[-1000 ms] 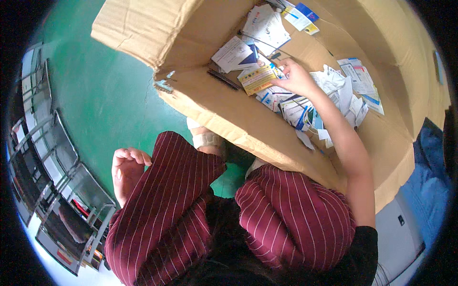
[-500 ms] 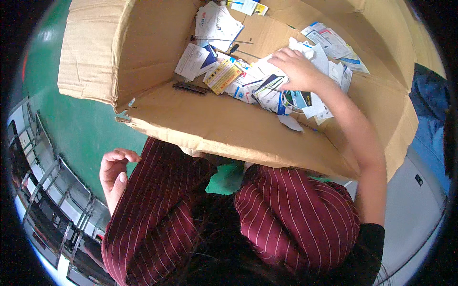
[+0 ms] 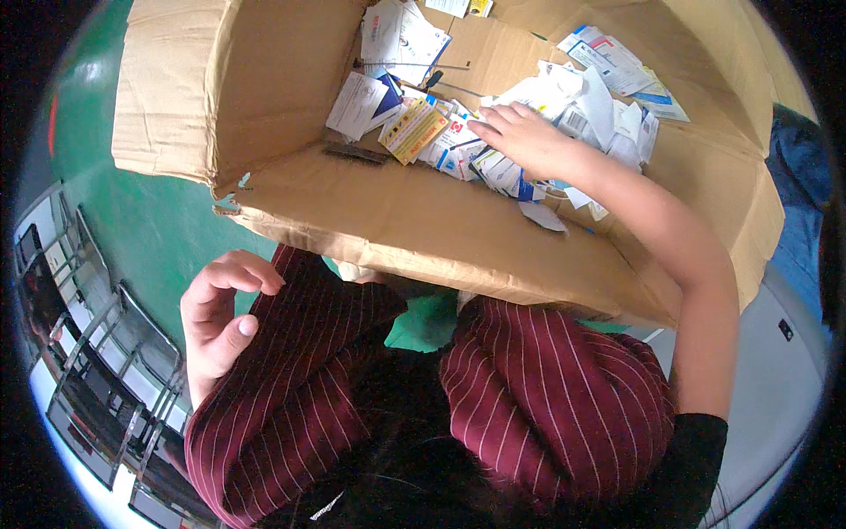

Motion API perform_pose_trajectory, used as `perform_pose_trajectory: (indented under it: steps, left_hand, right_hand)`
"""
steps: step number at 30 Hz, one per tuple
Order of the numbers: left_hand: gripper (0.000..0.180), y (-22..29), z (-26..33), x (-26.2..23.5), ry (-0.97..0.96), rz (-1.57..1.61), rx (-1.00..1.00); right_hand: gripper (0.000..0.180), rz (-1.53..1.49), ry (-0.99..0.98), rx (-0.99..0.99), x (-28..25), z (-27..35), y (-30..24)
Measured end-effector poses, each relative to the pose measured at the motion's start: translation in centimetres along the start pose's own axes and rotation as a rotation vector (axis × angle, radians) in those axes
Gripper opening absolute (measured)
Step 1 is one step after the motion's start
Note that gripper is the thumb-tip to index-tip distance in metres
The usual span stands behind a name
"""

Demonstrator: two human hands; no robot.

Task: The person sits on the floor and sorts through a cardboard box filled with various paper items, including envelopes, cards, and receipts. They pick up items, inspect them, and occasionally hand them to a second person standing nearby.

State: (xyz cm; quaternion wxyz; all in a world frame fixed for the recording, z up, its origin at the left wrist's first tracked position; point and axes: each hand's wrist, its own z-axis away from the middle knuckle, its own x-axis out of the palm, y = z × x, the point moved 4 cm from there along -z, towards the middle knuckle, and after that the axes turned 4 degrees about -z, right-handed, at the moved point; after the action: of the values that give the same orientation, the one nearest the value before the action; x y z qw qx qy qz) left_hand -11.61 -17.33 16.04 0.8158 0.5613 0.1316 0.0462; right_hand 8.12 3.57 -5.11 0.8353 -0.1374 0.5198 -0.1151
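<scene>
A large open cardboard box (image 3: 397,234) stands before my knees, with paper cards and scraps scattered over its bottom. My right hand (image 3: 522,143) reaches in from the right and rests palm down over the pile, fingers stretched out and gripping nothing visible. Just left of it lie a yellow card (image 3: 412,132) and a white card (image 3: 357,106); beyond it is crumpled white paper (image 3: 551,88). What lies beneath the palm is hidden. Outside the box, my left hand (image 3: 222,317) hovers beside my left knee, fingers loosely curled, thumb apart, nothing in it.
White cards (image 3: 401,35) lie at the box's far left, blue-and-white ones (image 3: 612,66) at its far right. A dark strip (image 3: 354,155) sits by the near wall. Metal-framed furniture (image 3: 115,379) stands left on the green floor (image 3: 132,229); a grey surface (image 3: 775,388) is at right.
My right hand has shifted slightly left and nearer across the pile, uncovering more white paper behind it. The left hand has risen a little, still empty.
</scene>
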Motion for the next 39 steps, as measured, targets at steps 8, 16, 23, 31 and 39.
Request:
perform_pose_trajectory:
  steps: [8, 16, 23, 31, 39]
  left_hand:
    - [0.027, -1.2, 1.2, -0.3, 0.074, 0.09, -0.035]
    - [0.026, -1.3, 1.0, -0.9, 0.013, 0.013, 0.028]
    - [0.022, -0.5, 0.2, -0.3, 0.016, -0.005, 0.121]
    - [0.048, 1.6, -11.1, 6.2, -0.285, -0.01, 0.235]
    - [0.06, 1.2, -18.7, 16.6, -0.467, 0.698, 0.097]
  right_hand:
    - [0.081, -0.53, 0.014, 0.332, 0.8, 3.4, 0.6]
    - [0.066, -0.203, -0.265, 0.522, 3.2, 4.3, 1.3]
    - [0.031, -0.686, 0.071, 0.464, -0.4, 6.4, 2.7]
    - [0.026, -1.68, 0.693, 0.379, -6.8, 7.9, 4.6]
    - [0.031, -1.805, 0.795, 0.09, -11.5, 8.1, 0.8]
